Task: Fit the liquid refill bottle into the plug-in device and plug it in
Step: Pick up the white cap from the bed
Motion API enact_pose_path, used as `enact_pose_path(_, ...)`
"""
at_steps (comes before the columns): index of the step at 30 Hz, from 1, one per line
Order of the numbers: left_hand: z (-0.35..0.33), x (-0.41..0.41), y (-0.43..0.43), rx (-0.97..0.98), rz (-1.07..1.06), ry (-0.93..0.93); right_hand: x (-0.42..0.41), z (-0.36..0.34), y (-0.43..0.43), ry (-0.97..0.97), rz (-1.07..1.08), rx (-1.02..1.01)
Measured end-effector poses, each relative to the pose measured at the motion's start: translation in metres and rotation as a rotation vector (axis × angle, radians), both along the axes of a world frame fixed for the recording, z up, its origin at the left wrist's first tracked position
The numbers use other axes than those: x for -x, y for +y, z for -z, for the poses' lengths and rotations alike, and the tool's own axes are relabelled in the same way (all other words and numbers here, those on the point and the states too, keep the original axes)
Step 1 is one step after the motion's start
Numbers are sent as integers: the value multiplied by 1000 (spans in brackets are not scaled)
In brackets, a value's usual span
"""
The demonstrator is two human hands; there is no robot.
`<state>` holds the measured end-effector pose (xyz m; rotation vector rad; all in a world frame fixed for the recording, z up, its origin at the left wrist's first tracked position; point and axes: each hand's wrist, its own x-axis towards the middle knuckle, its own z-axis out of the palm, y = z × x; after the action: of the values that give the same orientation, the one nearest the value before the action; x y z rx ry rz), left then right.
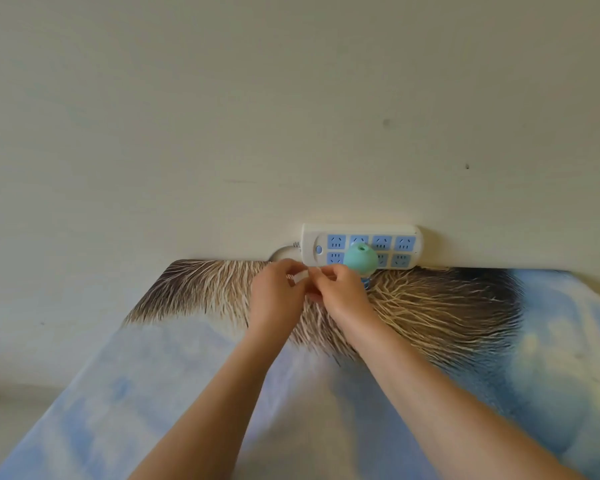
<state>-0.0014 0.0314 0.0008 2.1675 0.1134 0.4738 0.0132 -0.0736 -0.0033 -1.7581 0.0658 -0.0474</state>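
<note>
the green plug-in device (361, 260) already sat in the white power strip (361, 244) on the wall, a bluish refill bottle (367, 281) apparently hanging beneath it, so the task looked nearly done. the left hand (278, 295) and right hand (340, 293) pinched a small white piece (300, 277) between them, possibly the cap. no writing or brand was readable.

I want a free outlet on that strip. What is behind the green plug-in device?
The green plug-in device covers parts of the white power strip's second and third sockets; whether it is plugged in is hidden. Bluish refill bottle peeks out below it, beside the right hand.
</note>
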Motion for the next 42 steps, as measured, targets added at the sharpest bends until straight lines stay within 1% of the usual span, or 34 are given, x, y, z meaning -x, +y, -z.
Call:
enact_pose_path(2,-6,2,-13,18,29,-35,3,-6,-14,4,54,-69)
enact_pose_path(5,-15,9,-41,57,118,-73,12,-13,-43,24,127,-247)
enact_pose_path(7,-20,12,-59,78,170,-79,18,-18,-64,17,163,-296)
enact_pose_path(11,-31,16,-101,296,246,-62,28,-25,-111,-56,249,-356)
enact_pose_path(15,-42,20,-154,536,317,51,41,-32,-163,-130,347,-385)
enact_pose_path(17,-45,23,-183,608,364,86,51,-35,-192,-173,393,-394)
enact_pose_path(22,-45,39,-265,665,542,205,84,-42,-269,-259,492,-367)
enact_pose_path(26,-41,56,-321,691,646,307,111,-38,-326,-254,614,-307)
enact_pose_path(31,-33,71,-387,715,745,380,139,-27,-385,-258,746,-309)
enact_pose_path(37,-18,84,-456,660,824,455,166,-14,-443,-219,867,-353)
enact_pose_path(42,-3,89,-499,571,873,530,184,3,-479,-168,936,-417)
